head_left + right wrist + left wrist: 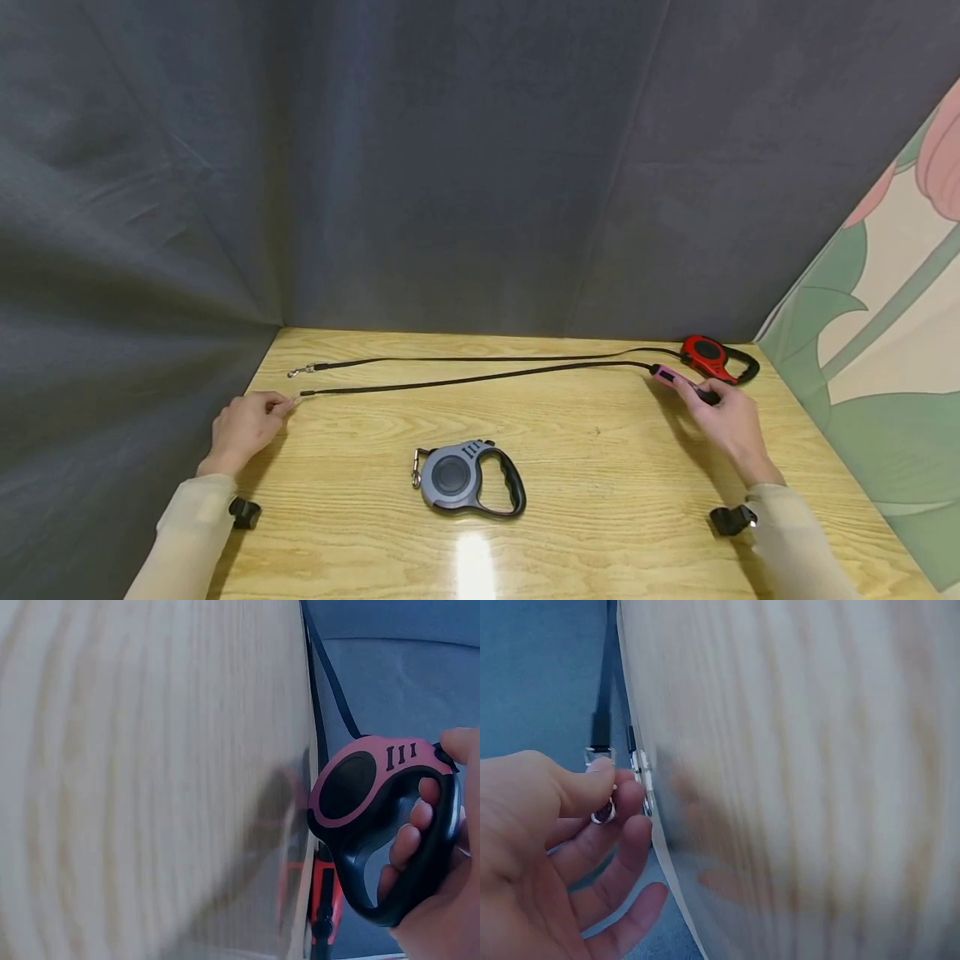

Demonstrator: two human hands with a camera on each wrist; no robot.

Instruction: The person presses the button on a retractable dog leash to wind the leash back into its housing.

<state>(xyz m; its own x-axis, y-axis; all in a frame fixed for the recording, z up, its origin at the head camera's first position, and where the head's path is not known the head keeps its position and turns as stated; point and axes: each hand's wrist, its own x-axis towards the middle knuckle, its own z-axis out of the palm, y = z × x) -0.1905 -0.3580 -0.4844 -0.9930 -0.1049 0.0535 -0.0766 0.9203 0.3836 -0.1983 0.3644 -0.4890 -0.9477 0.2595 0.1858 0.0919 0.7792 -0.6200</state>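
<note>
My right hand [729, 422] grips the black handle of a pink retractable dog leash [337, 819], fingers curled through the loop. In the right wrist view the thumb lies at the button on top of the handle. The black strap [472, 380] of this leash stretches leftward across the table. At its far end my left hand [243, 432] pinches the metal clip [604, 811] between thumb and forefinger, the other fingers loosely bent. Behind it lies a red retractable leash [707, 357], its strap also drawn out to the left.
A grey retractable leash [452, 475] lies at the middle front of the wooden table [600, 533], its clip close to the casing. The red leash's metal clip [302, 370] rests near my left hand. Dark grey curtain [465, 183] borders the back and left; a flowered cloth [892, 333] is at right.
</note>
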